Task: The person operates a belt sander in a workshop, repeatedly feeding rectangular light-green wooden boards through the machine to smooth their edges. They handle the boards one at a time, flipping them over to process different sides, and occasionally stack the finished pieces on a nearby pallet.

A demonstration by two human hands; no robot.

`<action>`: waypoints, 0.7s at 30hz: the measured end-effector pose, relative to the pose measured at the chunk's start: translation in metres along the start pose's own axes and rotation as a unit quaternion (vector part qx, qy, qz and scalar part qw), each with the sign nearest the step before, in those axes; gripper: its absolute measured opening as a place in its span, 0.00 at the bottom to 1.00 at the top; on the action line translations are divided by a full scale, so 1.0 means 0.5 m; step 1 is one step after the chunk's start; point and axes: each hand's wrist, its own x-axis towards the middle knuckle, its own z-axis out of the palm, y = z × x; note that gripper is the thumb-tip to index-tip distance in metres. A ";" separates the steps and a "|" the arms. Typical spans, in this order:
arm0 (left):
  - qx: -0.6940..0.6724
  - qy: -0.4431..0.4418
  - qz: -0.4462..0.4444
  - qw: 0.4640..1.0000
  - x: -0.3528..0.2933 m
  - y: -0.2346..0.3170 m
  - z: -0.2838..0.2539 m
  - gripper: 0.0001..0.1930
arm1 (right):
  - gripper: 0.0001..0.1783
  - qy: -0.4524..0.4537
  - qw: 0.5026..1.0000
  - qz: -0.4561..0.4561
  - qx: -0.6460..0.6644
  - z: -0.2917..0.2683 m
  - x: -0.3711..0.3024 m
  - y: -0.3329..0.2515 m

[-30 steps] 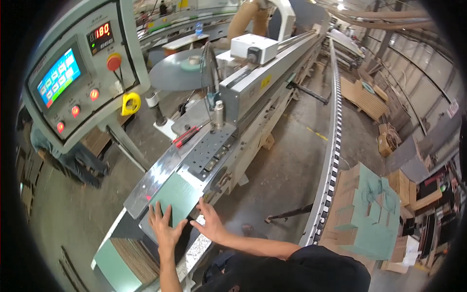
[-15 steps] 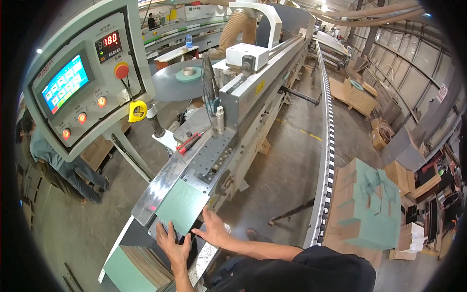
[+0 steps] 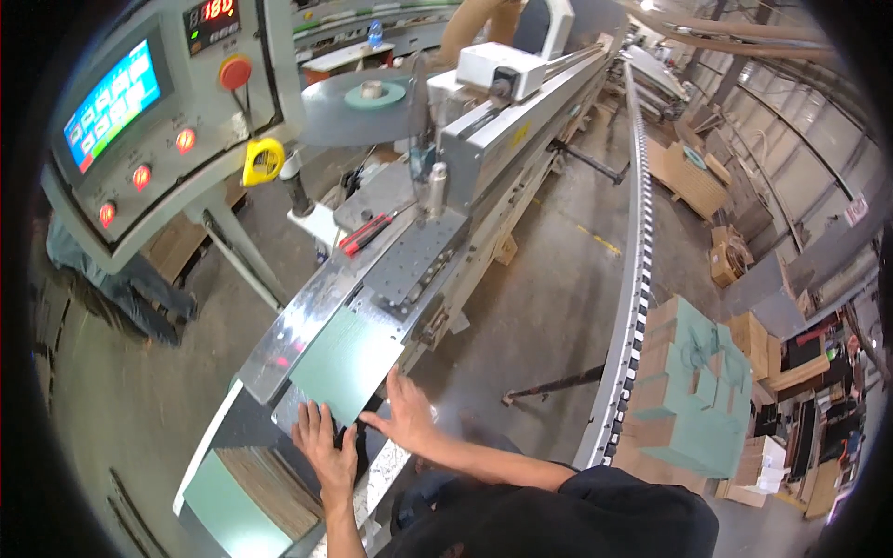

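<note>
A light green rectangular panel [image 3: 346,365] lies flat on the metal infeed bed of a long machine, just before a dark perforated plate [image 3: 414,259]. My left hand [image 3: 326,448] is open, fingers stretched, with its fingertips at the panel's near edge. My right hand [image 3: 409,416] is also open, thumb and fingers apart, against the panel's right-hand near corner. Neither hand grips around the panel. To the left of my left hand stands a stack of green-faced panels [image 3: 237,507] with brown edges, lying on the dark support surface.
A control box [image 3: 200,181] with a lit screen carries a yellow tape measure [image 3: 263,162]. Red-handled tools [image 3: 366,232] lie on the machine. A roller rail [image 3: 637,279] runs along the right, beside stacked green panels [image 3: 693,391]. A person [image 3: 130,288] stands at the left.
The whole view has shifted, with the control box now higher and further left. My hands stay at the green panel's near edges, and the panel shows little movement along the bed.
</note>
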 end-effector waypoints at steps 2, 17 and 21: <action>0.006 0.005 0.013 1.000 0.010 0.003 0.006 0.33 | 0.63 -0.038 0.999 0.021 -0.009 -0.013 0.010 0.003; 0.028 -0.035 0.028 0.999 0.202 0.171 0.176 0.33 | 0.65 -0.014 0.999 0.027 0.040 -0.146 0.180 0.218; 0.032 -0.020 0.032 0.999 0.272 0.234 0.241 0.31 | 0.59 0.033 0.999 0.000 0.030 -0.189 0.239 0.296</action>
